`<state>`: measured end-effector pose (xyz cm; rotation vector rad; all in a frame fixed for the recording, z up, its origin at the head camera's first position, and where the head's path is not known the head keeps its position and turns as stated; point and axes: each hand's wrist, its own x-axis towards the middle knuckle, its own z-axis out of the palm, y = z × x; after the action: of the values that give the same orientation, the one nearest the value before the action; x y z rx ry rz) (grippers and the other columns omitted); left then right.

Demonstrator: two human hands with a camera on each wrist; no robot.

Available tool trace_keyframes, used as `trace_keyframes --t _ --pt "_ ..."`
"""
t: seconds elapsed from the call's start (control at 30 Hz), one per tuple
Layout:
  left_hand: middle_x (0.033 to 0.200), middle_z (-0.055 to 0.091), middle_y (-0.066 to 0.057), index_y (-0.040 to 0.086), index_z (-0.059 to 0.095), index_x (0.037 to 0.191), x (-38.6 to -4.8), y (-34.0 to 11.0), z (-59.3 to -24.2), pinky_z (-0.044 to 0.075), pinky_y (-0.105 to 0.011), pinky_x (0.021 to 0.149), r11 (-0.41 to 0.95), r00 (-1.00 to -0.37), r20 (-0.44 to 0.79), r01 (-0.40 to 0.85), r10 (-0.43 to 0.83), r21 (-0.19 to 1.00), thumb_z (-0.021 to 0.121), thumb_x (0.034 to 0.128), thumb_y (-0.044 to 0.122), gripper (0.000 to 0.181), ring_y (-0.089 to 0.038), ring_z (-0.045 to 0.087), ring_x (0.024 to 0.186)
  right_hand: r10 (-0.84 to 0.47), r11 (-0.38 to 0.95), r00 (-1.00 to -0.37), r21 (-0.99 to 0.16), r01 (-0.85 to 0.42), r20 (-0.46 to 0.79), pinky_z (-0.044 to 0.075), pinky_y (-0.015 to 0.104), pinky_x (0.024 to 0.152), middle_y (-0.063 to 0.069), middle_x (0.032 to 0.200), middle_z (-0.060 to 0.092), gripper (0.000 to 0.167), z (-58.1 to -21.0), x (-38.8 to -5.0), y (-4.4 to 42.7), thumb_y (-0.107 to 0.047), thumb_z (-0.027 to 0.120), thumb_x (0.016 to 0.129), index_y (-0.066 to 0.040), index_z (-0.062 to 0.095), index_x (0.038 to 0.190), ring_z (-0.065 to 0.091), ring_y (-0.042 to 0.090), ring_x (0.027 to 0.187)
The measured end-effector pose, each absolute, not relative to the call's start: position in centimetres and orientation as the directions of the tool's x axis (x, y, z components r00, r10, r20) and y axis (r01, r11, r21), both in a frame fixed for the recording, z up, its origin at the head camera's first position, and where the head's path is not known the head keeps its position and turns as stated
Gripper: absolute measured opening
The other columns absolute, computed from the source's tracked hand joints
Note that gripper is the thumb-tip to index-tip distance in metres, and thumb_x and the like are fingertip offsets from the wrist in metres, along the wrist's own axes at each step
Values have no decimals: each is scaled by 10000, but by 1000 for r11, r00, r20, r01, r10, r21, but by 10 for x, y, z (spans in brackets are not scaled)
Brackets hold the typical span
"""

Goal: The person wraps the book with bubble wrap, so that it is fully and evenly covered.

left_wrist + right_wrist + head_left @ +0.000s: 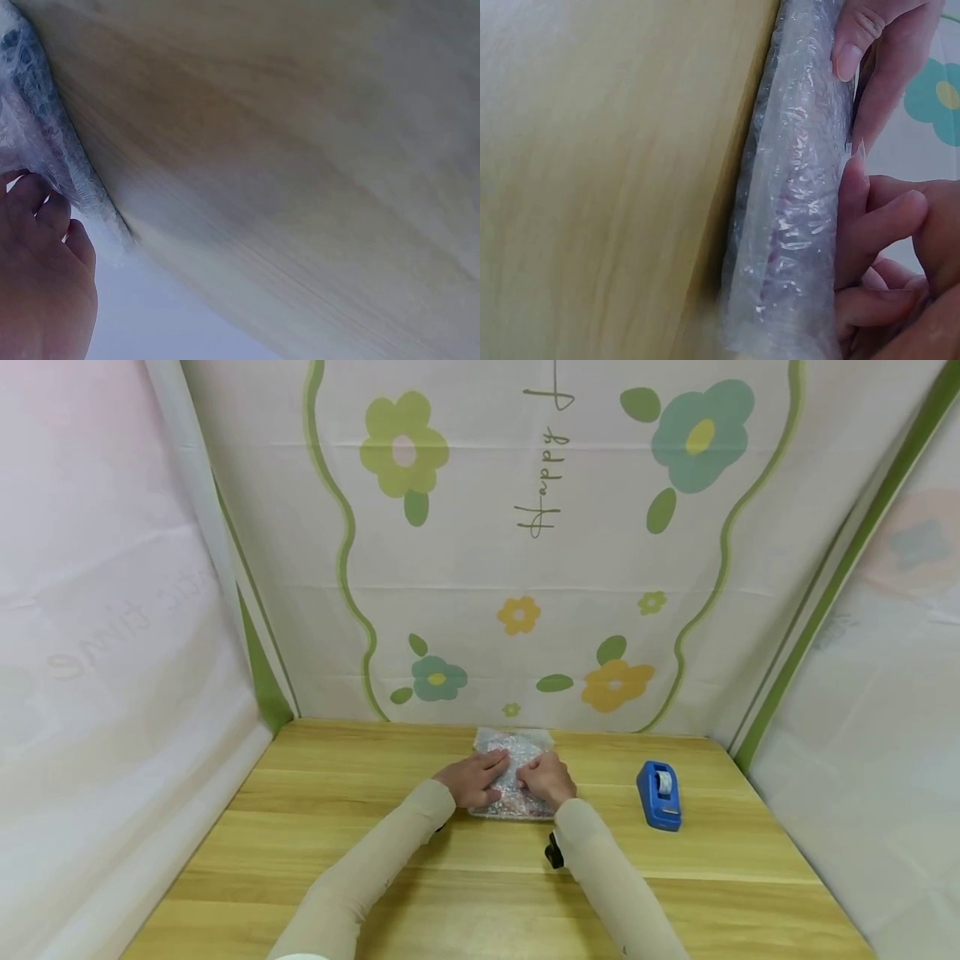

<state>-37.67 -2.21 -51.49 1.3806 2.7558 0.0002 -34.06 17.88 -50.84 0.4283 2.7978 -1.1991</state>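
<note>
A flat package in bubble wrap [517,777] lies on the table near its far edge. My left hand [474,781] rests on the left part of the wrap with its fingers extended. On the right part, my right hand [549,778] touches the wrap with its fingers bent. Seen by the right wrist camera, the fingers [870,232] of that hand lie against the wrap, and a small clear scrap [861,151] sticks up at one fingertip. Whether they pinch anything is unclear. In the left wrist view the left hand [45,277] is partly cut off beside the wrap. What is inside is blurred.
A blue tape dispenser [660,797] with a roll in it stands to the right of the package. The wooden table [360,868] is enclosed by printed cloth walls [465,560] at the back and on both sides.
</note>
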Motion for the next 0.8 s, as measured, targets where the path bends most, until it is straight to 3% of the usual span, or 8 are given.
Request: trace_keyframes --t 0.23,0.43,0.67,0.8 --pt "1755 268 -146 26 280 1668 -375 -22 -512 290 -448 1318 596 -593 -59 801 803 53 438 1120 438 703 -312 288 1625 245 654 -953 -696 297 -176 415 323 528 17 687 747 216 -507 -342 178 -246 770 911 -134 793 728 554 136 548" --pt "1745 286 -165 6 296 1657 -374 -23 -512 303 -445 1312 584 -582 -55 811 812 43 448 1119 426 700 -318 304 1618 260 569 -939 -749 339 -227 454 261 456 35 654 764 171 -510 -347 182 -230 832 856 -104 815 741 606 93 469" --pt "1758 261 -140 27 271 1670 -376 -22 -516 296 -429 1316 591 -588 -57 805 807 48 432 1119 443 709 -298 286 1627 259 539 -930 -760 364 -262 445 227 464 -5 610 729 302 -512 -350 185 -336 803 922 -100 793 734 553 50 446" --pt "1761 259 -122 36 275 1671 -377 -22 -517 294 -421 1317 598 -595 -54 800 802 56 438 1116 445 708 -284 285 1628 246 499 -922 -776 386 -300 450 188 434 -19 597 723 291 -507 -350 185 -307 814 931 -83 793 746 538 23 416"
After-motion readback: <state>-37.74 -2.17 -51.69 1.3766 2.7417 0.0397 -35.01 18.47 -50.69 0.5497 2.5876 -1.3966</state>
